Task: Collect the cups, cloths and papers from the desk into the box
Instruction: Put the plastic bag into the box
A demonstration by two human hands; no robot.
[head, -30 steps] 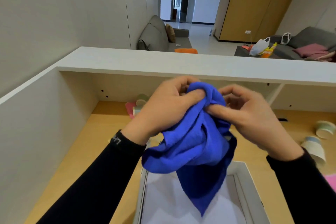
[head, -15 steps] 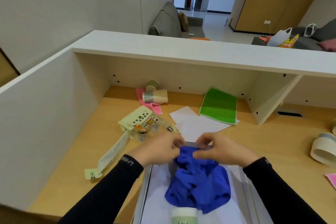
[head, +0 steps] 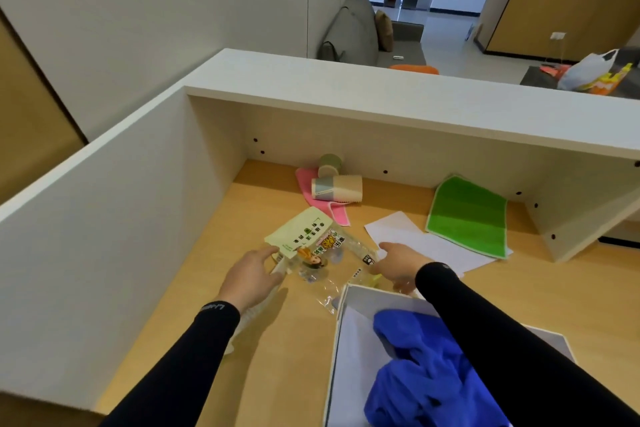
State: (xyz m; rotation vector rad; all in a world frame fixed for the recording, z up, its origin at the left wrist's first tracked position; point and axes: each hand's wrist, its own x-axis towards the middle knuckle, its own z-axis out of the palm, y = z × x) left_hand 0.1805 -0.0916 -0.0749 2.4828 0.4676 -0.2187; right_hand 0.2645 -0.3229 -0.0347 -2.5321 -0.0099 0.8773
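Since the earlier frame, both hands have left the blue cloth (head: 429, 371), now crumpled inside the box (head: 341, 354). We see the left hand (head: 251, 276) and right hand (head: 398, 265) open, empty, flanking the clear printed wrapper (head: 323, 258) on the desk (head: 221, 329); clear surface lies leftward.

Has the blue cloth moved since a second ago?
Yes. The blue cloth went down from the raised hands into the white box.

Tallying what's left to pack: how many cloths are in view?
3. A blue cloth lies in the box; a pink cloth under the paper cups; a green cloth by the back wall. More may be hidden.
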